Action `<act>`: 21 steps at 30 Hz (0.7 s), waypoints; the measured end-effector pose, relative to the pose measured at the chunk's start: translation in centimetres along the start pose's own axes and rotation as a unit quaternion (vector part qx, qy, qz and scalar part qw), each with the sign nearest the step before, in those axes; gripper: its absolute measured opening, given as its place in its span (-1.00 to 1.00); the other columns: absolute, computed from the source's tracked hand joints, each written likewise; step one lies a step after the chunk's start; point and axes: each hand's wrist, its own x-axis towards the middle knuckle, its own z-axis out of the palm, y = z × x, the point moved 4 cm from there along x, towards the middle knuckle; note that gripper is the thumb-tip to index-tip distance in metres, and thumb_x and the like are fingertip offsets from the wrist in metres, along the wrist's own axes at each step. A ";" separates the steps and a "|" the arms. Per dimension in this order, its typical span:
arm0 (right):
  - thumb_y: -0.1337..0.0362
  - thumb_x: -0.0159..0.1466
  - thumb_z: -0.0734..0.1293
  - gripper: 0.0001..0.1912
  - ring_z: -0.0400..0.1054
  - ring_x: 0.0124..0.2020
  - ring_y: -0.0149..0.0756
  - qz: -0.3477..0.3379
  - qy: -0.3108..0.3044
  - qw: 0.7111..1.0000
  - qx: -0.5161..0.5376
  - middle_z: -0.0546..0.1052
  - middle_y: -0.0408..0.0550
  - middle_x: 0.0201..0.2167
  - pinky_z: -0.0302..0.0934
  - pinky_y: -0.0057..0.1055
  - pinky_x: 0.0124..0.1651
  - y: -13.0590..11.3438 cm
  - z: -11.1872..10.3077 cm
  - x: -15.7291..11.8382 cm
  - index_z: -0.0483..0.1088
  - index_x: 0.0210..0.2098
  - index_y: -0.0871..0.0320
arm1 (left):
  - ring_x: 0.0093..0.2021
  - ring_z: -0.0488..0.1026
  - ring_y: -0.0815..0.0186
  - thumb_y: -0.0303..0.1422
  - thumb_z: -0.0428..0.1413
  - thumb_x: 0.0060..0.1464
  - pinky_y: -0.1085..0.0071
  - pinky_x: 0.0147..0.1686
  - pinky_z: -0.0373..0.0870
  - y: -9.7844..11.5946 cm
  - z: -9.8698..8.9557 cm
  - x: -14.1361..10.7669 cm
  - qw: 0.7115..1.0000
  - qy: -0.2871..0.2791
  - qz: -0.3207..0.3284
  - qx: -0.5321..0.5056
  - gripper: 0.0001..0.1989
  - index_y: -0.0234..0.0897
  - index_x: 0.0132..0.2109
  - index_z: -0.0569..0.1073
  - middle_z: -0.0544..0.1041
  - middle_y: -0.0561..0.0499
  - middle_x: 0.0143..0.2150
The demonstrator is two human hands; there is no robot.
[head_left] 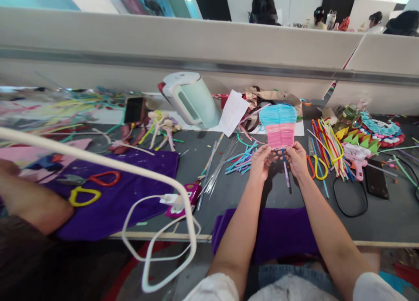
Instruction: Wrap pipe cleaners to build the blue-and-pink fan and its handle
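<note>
Between my two hands I hold up a fan-shaped pipe-cleaner piece (pixel 279 125), blue across its top and pink below, with a thin blue and purple stem hanging under it. The fingers of my left hand (pixel 262 160) pinch its lower left corner. At the lower right corner, my right hand (pixel 296 159) grips it the same way. Left of my left hand lies a pile of blue and purple pipe cleaners (pixel 240 160). Scissors with red and yellow handles (pixel 321 168) rest beside my right hand, near a bundle of colourful pipe cleaners (pixel 330 148).
A pale electric kettle (pixel 193 98) stands at the back. To the right are a pink glue gun (pixel 358 165) and a black phone (pixel 376 181). A white lamp arm or tube (pixel 131 159) crosses the left front. Another person's arm (pixel 36 198) rests at far left.
</note>
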 end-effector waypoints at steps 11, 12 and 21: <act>0.23 0.08 0.42 -0.72 0.43 -0.54 -0.43 0.048 -0.032 0.998 0.040 0.47 -0.26 -0.58 0.29 -0.57 -0.54 0.9 -0.4 0.2 0.19 -0.41 0.09 | -0.48 0.46 0.45 -0.30 0.37 -0.24 0.51 -0.39 0.47 -0.4 -0.2 0.4 0.997 -0.032 -0.040 -0.059 -0.68 -0.30 -0.32 0.47 0.51 0.08 -0.48; 0.23 0.08 0.42 -0.72 0.43 -0.54 -0.43 0.050 -0.033 0.997 0.045 0.48 -0.26 -0.58 0.29 -0.57 -0.54 0.9 -0.4 0.2 0.19 -0.41 0.09 | -0.48 0.46 0.45 -0.30 0.38 -0.25 0.52 -0.39 0.47 -0.3 -0.2 0.4 0.997 -0.032 -0.040 -0.063 -0.67 -0.30 -0.31 0.47 0.51 0.08 -0.48; 0.19 0.07 0.44 -0.72 0.42 -0.58 -0.44 -0.011 0.008 1.000 -0.005 0.48 -0.26 -0.57 0.30 -0.56 -0.55 0.3 -0.6 0.1 0.24 -0.40 0.10 | -0.39 0.55 0.35 -0.31 0.37 -0.24 0.47 -0.35 0.49 0.2 0.2 0.0 1.000 -0.006 0.002 0.007 -0.63 -0.31 -0.24 0.48 0.59 0.00 -0.37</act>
